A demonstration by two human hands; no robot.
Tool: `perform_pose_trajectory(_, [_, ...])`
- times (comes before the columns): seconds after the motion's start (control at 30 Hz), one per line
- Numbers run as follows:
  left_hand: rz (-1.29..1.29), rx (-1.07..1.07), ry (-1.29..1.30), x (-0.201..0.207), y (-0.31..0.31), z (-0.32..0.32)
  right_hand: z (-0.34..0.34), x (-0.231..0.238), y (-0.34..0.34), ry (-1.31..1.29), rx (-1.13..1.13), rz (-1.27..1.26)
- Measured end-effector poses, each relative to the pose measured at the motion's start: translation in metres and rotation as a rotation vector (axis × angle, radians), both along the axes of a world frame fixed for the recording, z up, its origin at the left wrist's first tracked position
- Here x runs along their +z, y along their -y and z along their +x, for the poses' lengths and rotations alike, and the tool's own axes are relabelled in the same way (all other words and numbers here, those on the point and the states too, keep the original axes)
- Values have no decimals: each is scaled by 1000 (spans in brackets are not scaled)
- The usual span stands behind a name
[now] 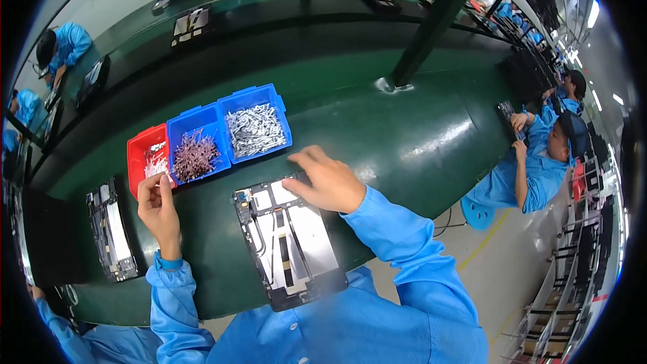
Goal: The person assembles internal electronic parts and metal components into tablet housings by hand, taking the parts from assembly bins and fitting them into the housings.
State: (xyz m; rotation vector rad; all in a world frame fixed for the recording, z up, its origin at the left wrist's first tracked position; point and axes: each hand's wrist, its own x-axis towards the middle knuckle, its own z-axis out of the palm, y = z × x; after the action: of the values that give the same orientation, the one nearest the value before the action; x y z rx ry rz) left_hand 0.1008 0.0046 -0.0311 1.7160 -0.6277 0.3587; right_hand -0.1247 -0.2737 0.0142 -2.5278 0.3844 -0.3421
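Observation:
An opened tablet (291, 246) lies before me on the green bench, its silver battery plates, black strips and small circuit parts exposed. My right hand (327, 180) is over its far right corner, fingers apart and thumb at the tablet's top edge; nothing shows in its grip. Beside the front of a red bin (133, 162), my left hand (159, 210) is raised with thumb and fingertips pinched together. Whatever is between them is too small to make out. White and pinkish small parts (156, 164) lie in that red bin.
Joined to the red bin are a blue bin (171, 129) of brownish-pink pieces and another blue bin (286, 121) of silvery-white pieces. A second opened tablet (111, 232) lies at the left. A dark post (431, 27) rises from the bench. A co-worker (539, 155) sits at the right.

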Motion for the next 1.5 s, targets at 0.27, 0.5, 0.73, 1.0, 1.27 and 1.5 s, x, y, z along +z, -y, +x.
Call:
perform_pose_trajectory(0.27, [-168, 66, -121, 0, 2, -4, 5, -29, 6, 95, 146, 82])
perform_pose_trajectory(0.5, [-289, -22, -381, 15, -4, -64, 2, -24, 5, 32, 112, 98])
perform_pose_trajectory(0.73, [-69, -416, -722, 22, 5, -178, 1, -20, -6, 25, 114, 65])
perform_pose_trajectory(1.0, [-44, -355, -618, 17, 13, -196, -4, -19, -30, 49, 78, -177])
perform_pose_trajectory(1.27, [18, -385, -555, 18, 11, -189, -5, -21, -26, 74, 72, -145])
perform_pose_trajectory(1.5, [11, -401, -631, 19, 7, -184, -1, -23, -26, 93, 73, -97])
